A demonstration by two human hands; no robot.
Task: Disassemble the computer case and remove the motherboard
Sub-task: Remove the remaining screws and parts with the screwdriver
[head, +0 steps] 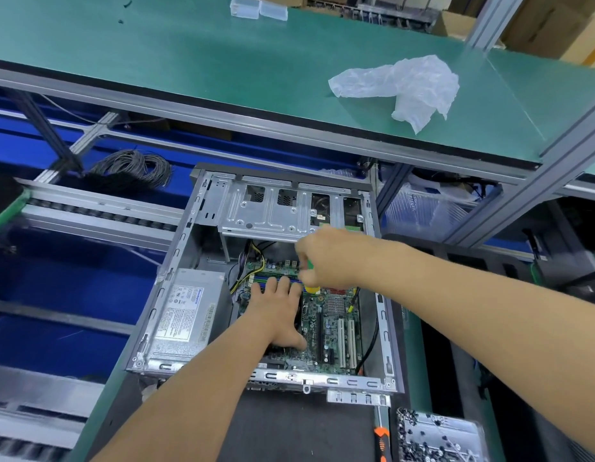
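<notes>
I am looking down into an open computer case (186, 248) lying on its side, the motherboard (332, 325) sitting inside it. My left hand (279, 315) is resting flat on the board, fingers straight, reaching toward the memory slots. My right hand (326, 258) is hovering just beyond it, fingers curled (blurred, so I cannot tell whether it is holding anything). The power supply (186, 311) is sitting left of my left hand.
</notes>
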